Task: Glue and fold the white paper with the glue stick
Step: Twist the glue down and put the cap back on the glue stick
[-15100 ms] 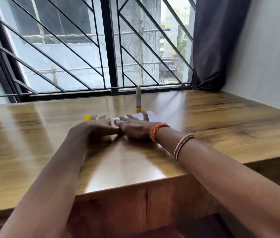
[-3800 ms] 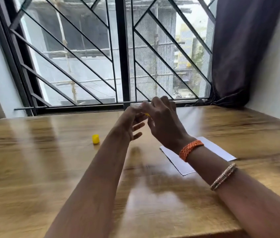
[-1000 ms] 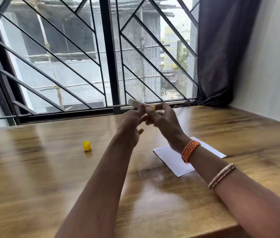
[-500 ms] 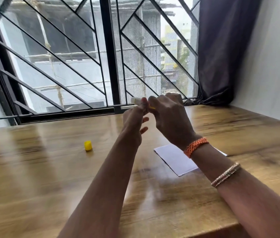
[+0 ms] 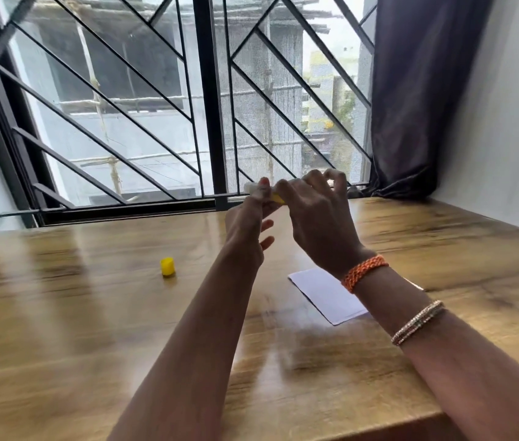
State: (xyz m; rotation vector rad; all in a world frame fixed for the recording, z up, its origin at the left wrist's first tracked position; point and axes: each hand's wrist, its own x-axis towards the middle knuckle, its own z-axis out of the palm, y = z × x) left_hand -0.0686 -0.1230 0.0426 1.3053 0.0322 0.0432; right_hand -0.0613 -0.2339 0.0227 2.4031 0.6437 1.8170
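Both hands raised above the table (image 5: 61,329), meeting on the glue stick (image 5: 263,193) — left hand (image 5: 247,219) pinches the white body, right hand (image 5: 318,218) has fingers curled around the yellow end. Paper (image 5: 325,294) lies flat on the table under the right wrist. Yellow cap (image 5: 167,266) stands well apart — left of the arms.

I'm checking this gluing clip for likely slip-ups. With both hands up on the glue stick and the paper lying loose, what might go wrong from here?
1. The glue stick is held in the air by the left hand and right hand; it might slip and drop onto the table.
2. The white paper lies unheld under the right forearm, so the arm may drag it.
3. The yellow cap stands apart on the left and could get knocked away.
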